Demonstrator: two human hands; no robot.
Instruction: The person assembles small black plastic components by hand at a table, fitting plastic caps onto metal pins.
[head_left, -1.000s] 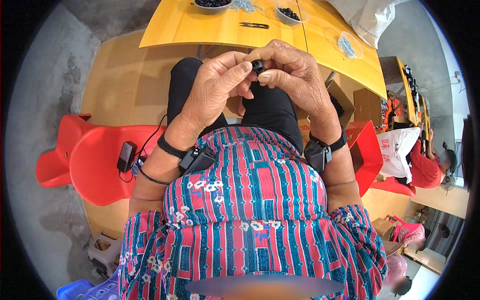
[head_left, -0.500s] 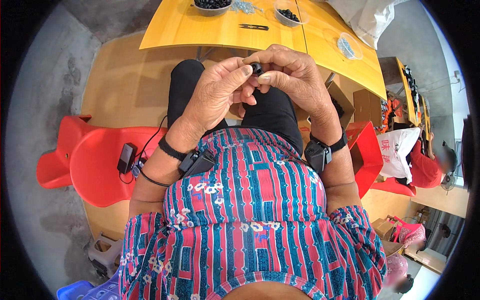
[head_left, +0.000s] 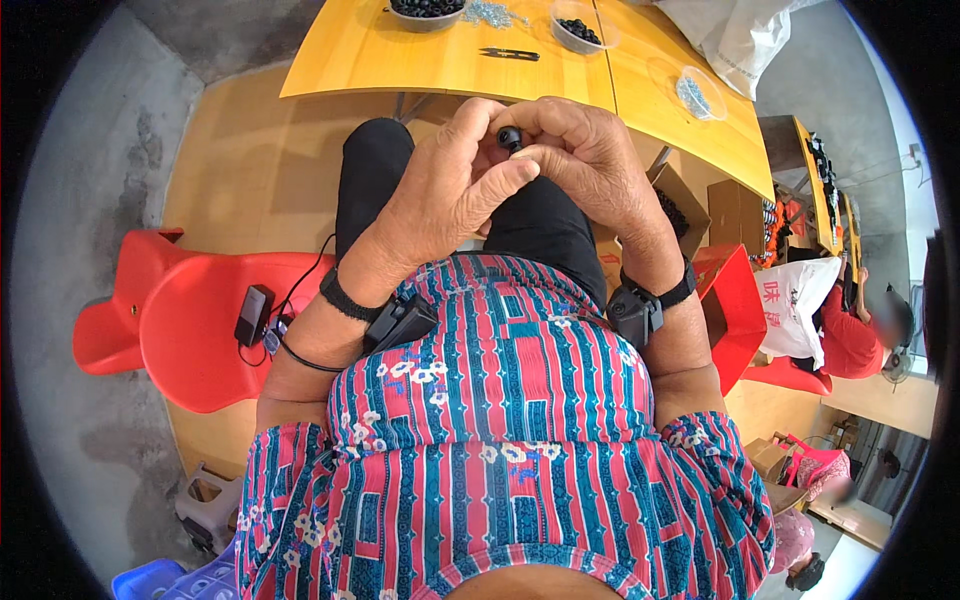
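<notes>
Sm. black knob [head_left: 510, 138] sits up in the pinch of the right grip [head_left: 537, 150], thumb below & index arched over it; round head w/ a dark hole facing up, narrower neck running down to the thumb tip. Left grip [head_left: 505, 152] curls in from the other side, its thumb tip by the right thumb; can't tell if it's closed on the neck or just cupped round it (its fingers are mostly hidden behind). Knob looks like hard plastic: prob. v. light, stiff, not fragile, but smooth & round, so it could roll or slip out if squeezed on the curve. Best hold = neck, or flat pads either side of the head, hole left clear. Beyond both grips is the yellow counter [head_left: 360, 65], w/ black snips [head_left: 509, 54] lying straight ahead of the knob, a bowl [head_left: 428, 25] of black bits ahead-left, loose pale-blue bits [head_left: 490, 14] next to it, a clear tub [head_left: 575, 46] of black bits ahead-right, & farther right of the right grip another tub [head_left: 712, 105] w/ pale-blue bits.
</notes>
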